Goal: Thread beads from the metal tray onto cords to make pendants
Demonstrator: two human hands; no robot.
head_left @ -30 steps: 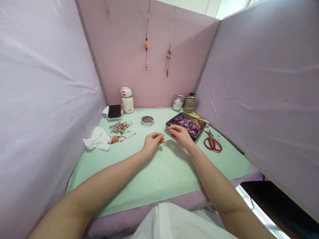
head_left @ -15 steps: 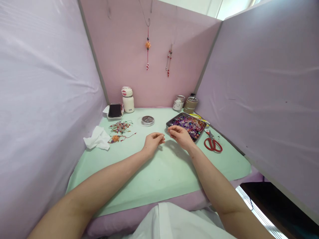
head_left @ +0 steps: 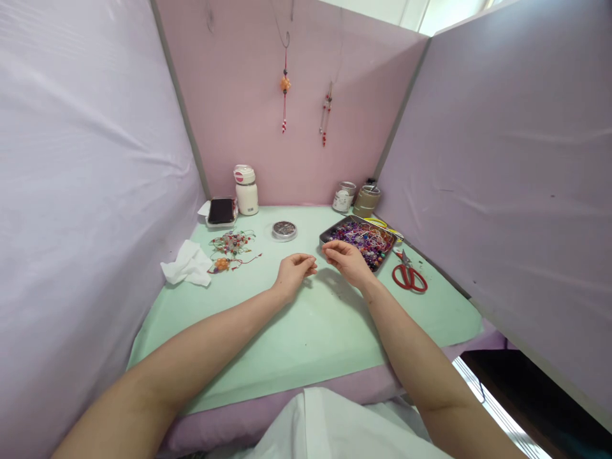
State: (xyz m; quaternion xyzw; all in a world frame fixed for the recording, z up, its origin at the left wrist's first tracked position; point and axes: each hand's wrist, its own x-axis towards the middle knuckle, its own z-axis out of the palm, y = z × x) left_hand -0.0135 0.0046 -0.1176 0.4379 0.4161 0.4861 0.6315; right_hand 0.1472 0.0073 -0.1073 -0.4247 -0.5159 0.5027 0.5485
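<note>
Above the middle of the pale green mat [head_left: 268, 344], my left hand [head_left: 292, 275] is closed in a pinch, its fingertips pointing right. Facing it a short gap away, my right hand [head_left: 348, 262] pinches too, thumb against fingers. Whatever they hold is too small or thin to make out. Right behind my right hand lies a dark tray [head_left: 326, 237] of purple and multicoloured beads [head_left: 370, 239] with pale thread among them; the hand covers its near left part. Red-handled scissors [head_left: 410, 278] rest to the right of the tray.
A round clear dish [head_left: 284, 231] sits behind my hands. Beaded strings [head_left: 232, 242], an orange bead cluster [head_left: 222, 264] and a white tissue [head_left: 187, 262] lie left. A white bottle [head_left: 247, 191], a dark-filled box [head_left: 222, 212] and jars [head_left: 344, 197] line the back. Beaded pendants [head_left: 285, 84] hang behind.
Both hands keep nearly the same pinched pose and place. The whole view has shifted very slightly; nothing on the mat has visibly moved.
</note>
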